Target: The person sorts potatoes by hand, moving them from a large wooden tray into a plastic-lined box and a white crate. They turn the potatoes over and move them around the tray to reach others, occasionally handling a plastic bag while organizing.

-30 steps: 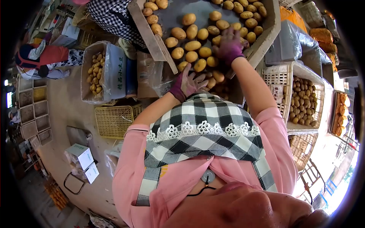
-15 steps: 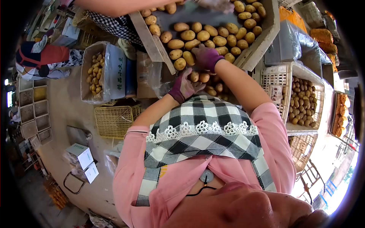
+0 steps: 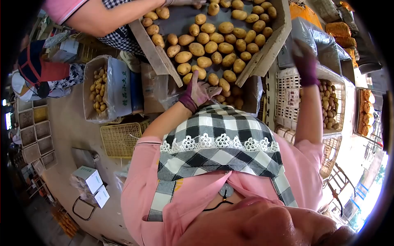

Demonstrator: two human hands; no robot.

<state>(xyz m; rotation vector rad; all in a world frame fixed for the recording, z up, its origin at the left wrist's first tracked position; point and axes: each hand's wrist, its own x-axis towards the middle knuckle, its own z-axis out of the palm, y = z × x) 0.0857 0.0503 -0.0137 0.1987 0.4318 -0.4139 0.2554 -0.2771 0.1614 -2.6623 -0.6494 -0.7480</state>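
Potatoes (image 3: 225,48) lie spread over the dark bed of a sorting chute (image 3: 262,51) with wooden side boards. At the chute's narrow front mouth is my left hand (image 3: 200,92) in a purple glove, palm up with its fingers spread. A few potatoes sit right by its fingertips. Below the mouth, more potatoes (image 3: 234,101) lie in a plastic-lined box, partly hidden by my apron. Out to the right, my gloved right hand (image 3: 304,61) is smeared by motion, raised near a white plastic crate (image 3: 286,98); its fingers are not distinct.
A co-worker's arm (image 3: 119,18) reaches over the chute's far left. On the left stands a lined box of potatoes (image 3: 97,91) beside a yellow crate (image 3: 120,140). Another person (image 3: 45,69) is further left. Potatoes (image 3: 328,102) fill the crate at right.
My right hand has left the potatoes at the chute mouth and swung right toward the white crate. Potatoes have shifted down the chute. My left hand stays near the mouth.
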